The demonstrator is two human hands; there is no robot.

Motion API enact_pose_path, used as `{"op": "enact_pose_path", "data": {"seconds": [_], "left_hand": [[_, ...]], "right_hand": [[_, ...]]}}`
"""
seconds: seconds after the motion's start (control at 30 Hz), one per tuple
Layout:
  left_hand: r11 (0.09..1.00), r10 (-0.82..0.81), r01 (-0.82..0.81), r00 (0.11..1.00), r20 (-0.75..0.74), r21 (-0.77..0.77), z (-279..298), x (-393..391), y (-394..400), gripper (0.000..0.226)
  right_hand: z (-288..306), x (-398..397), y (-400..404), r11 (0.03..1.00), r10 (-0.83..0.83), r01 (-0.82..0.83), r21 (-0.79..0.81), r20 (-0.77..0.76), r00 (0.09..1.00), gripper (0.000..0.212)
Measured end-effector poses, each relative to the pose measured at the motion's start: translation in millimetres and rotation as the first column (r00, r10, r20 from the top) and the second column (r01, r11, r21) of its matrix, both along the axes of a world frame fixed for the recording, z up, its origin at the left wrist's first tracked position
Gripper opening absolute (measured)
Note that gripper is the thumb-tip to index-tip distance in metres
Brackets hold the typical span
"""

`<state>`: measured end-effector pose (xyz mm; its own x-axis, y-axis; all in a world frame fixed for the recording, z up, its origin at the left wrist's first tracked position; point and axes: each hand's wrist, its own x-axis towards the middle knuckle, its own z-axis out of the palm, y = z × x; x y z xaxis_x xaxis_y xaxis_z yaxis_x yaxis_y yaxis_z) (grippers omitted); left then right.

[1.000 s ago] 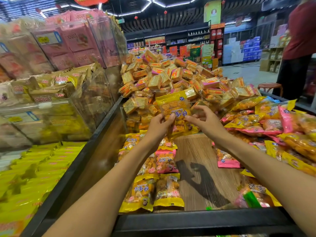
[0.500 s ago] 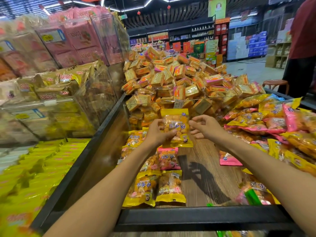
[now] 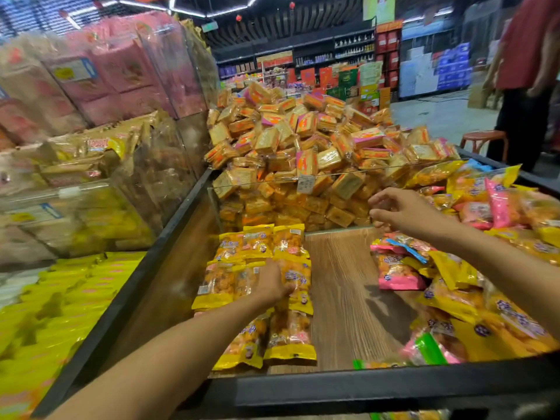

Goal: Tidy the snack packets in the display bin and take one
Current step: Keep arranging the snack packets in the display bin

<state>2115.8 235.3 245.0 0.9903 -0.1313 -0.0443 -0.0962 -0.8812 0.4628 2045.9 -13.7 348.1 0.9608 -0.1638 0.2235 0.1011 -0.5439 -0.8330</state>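
The display bin [image 3: 333, 389] has a black rim and a wood-grain floor. Yellow snack packets [image 3: 257, 244] lie in neat rows along its left side. My left hand [image 3: 272, 283] is low over these rows and grips one yellow packet [image 3: 300, 280] by its left edge, the packet lying on the others. My right hand [image 3: 403, 212] hovers higher at the right, near the glass divider [image 3: 333, 175], fingers loosely curled and holding nothing. A loose pile of yellow and pink packets [image 3: 454, 298] fills the bin's right side.
Behind the divider rises a heap of square biscuit packs [image 3: 303, 140]. Clear acrylic bins [image 3: 91, 177] of pink and yellow goods stand to the left, with flat yellow packs [image 3: 60, 298] below. A person in a red top [image 3: 527, 71] stands by a stool [image 3: 485, 137] at the back right.
My left hand has carried the yellow packet down from in front of the divider onto the left rows. My right hand has let go of it and moved right.
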Motion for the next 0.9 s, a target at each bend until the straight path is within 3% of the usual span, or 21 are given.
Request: {"op": "enact_pose_path", "data": {"seconds": [0.1,0.17,0.27,0.33,0.4,0.53,0.63,0.7,0.8,0.9], "left_hand": [[0.963,-0.006,-0.031,0.99,0.138,0.268,-5.0,5.7,1.3,0.069],[0.894,-0.204,0.086,0.952,0.228,0.44,-6.8,6.6,2.8,0.069],[0.606,-0.634,0.405,0.765,0.11,0.684,-11.9,6.8,2.1,0.06],[0.469,-0.713,0.453,0.701,0.022,0.758,-16.6,5.4,0.6,0.055],[0.439,-0.71,0.438,0.705,0.004,0.784,-19.2,6.9,-1.0,0.051],[0.453,-0.622,0.383,0.783,-0.022,0.805,-20.0,13.1,-0.3,0.056],[0.455,-0.625,0.389,0.781,-0.024,0.801,-8.6,13.2,-12.6,0.059],[0.537,-0.632,0.421,0.774,0.018,0.731,-1.0,12.3,-40.8,0.06],[0.799,-0.499,0.417,0.862,0.091,0.434,1.9,10.8,-106.8,0.053],[0.948,-0.315,0.319,0.942,-0.114,0.012,-2.9,7.9,-169.0,0.042]], "right_hand": [[-3.4,-10.2,-32.0,0.982,-0.083,0.086,-0.17,0.025,0.996,0.018],[-5.6,-14.8,-49.7,0.961,-0.105,0.108,-0.254,0.026,0.994,0.018],[-14.4,-16.2,-69.6,0.936,-0.13,0.124,-0.33,0.003,0.991,0.019],[-19.7,-15.7,-76.9,0.925,-0.145,0.135,-0.355,-0.003,0.989,0.022],[-23.0,-16.4,-80.4,0.919,-0.148,0.138,-0.368,0.001,0.989,0.022],[-24.9,-20.1,-80.1,0.881,-0.093,0.088,-0.464,0.011,0.996,0.024],[-24.3,-20.5,-81.3,0.835,-0.026,0.038,-0.549,0.03,0.999,0.026],[-22.5,-20.8,-83.0,0.809,0.003,0.028,-0.588,0.052,0.999,0.026],[-22.4,-20.9,-85.4,0.756,0.026,0.019,-0.655,0.058,0.998,0.029],[-24.7,-20.6,-87.9,0.717,0.024,0.016,-0.697,0.048,0.999,0.034]]}}
